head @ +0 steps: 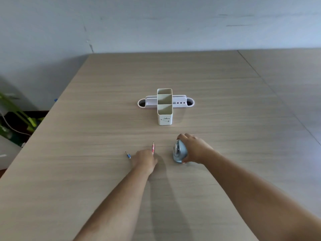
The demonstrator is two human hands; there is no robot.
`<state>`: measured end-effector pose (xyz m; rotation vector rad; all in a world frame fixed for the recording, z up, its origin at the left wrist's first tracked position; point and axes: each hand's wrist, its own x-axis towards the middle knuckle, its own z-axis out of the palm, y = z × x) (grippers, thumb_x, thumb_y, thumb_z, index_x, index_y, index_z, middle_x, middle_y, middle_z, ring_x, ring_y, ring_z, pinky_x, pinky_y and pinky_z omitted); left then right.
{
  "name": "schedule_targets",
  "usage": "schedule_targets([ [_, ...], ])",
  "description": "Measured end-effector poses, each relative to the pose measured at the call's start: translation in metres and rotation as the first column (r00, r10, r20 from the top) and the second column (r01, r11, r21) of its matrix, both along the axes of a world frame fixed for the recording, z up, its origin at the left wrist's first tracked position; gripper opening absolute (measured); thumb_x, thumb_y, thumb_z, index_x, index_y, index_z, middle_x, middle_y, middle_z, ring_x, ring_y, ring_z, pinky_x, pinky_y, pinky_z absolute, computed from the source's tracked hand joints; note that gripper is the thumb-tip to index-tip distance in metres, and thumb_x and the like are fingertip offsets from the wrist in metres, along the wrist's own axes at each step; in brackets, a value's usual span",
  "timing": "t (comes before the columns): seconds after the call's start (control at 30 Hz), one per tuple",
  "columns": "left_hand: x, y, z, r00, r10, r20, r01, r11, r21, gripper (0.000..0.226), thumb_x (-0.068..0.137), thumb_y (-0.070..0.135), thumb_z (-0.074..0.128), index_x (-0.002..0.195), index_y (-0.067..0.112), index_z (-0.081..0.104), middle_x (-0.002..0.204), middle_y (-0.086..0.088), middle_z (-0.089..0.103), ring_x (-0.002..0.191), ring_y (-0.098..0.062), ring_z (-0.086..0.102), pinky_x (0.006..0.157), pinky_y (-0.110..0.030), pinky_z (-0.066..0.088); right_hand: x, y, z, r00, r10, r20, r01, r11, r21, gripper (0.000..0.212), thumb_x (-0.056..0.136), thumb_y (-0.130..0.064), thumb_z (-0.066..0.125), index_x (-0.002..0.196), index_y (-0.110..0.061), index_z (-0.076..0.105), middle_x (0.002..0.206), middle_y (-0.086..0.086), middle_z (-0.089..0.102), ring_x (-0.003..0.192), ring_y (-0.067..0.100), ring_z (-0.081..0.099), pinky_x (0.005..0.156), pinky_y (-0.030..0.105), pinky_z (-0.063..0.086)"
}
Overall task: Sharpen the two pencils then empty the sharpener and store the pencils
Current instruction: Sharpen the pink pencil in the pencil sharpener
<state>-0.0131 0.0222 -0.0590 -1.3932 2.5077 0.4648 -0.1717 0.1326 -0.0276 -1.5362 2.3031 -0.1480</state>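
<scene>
Head view: left hand fingers closed on red pencil; right hand cupped around blue sharpener

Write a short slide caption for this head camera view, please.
Right hand steadies the blue sharpener; left hand picks up a red pencil.

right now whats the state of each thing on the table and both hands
red pencil: held in the left hand, point up and away
blue pencil: lying flat on the table, untouched
sharpener: upright on the table, gripped by the right hand
pencil holder: upright, visible compartments empty
left hand: closed on the red pencil
right hand: wrapped around the sharpener
</scene>
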Motion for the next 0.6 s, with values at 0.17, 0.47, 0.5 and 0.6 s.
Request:
schedule_targets([
  [0.17, -0.002, -0.009, 0.018, 0.89, 0.132, -0.436, -0.02, 0.968, 0.252, 0.007, 0.088, 0.013, 0.055, 0.082, 0.009, 0.055, 0.078, -0.012, 0.069, 0.064, -0.028, 0.067, 0.068, -0.04, 0.057, 0.001, 0.0, 0.002, 1.0, -0.004, -0.001, 0.004, 1.0, 0.018, 0.079, 0.057, -0.027, 0.084, 0.122, -0.015, 0.042, 0.116, 0.008, 0.055, 0.106, 0.029, 0.057, 0.086, 0.04, 0.051],
  [0.47, 0.024, -0.026, 0.022, 0.92, -0.025, -0.39, 0.075, 0.991, 0.115, 0.007, 0.091, 0.023, 0.06, 0.091, 0.025, 0.067, 0.086, 0.008, 0.064, 0.084, -0.02, 0.06, 0.076, -0.033, 0.049, 0.006, -0.001, 0.009, 1.0, -0.006, -0.007, 0.006, 0.999, 0.046, 0.084, 0.057, -0.03, 0.086, 0.125, -0.015, 0.039, 0.12, 0.009, 0.053, 0.111, 0.029, 0.054, 0.09, 0.042, 0.049],
  [0.5, 0.023, -0.024, 0.021, 0.913, -0.025, -0.407, 0.078, 0.99, 0.115, 0.007, 0.091, 0.023, 0.061, 0.089, 0.026, 0.066, 0.081, 0.009, 0.062, 0.081, -0.019, 0.057, 0.075, -0.033, 0.049, 0.006, -0.001, 0.01, 1.0, -0.006, -0.007, 0.007, 0.999, 0.045, 0.084, 0.057, -0.03, 0.085, 0.125, -0.015, 0.039, 0.12, 0.009, 0.053, 0.111, 0.029, 0.054, 0.09, 0.042, 0.05],
  [0.6, 0.02, -0.022, 0.02, 0.894, -0.03, -0.447, 0.094, 0.988, 0.122, 0.008, 0.092, 0.021, 0.062, 0.09, 0.024, 0.068, 0.085, 0.004, 0.063, 0.082, -0.021, 0.057, 0.078, -0.036, 0.049, 0.006, -0.001, 0.009, 1.0, -0.003, -0.015, 0.004, 0.999, 0.04, 0.083, 0.057, -0.03, 0.086, 0.125, -0.015, 0.04, 0.119, 0.009, 0.053, 0.111, 0.029, 0.054, 0.089, 0.041, 0.049],
])
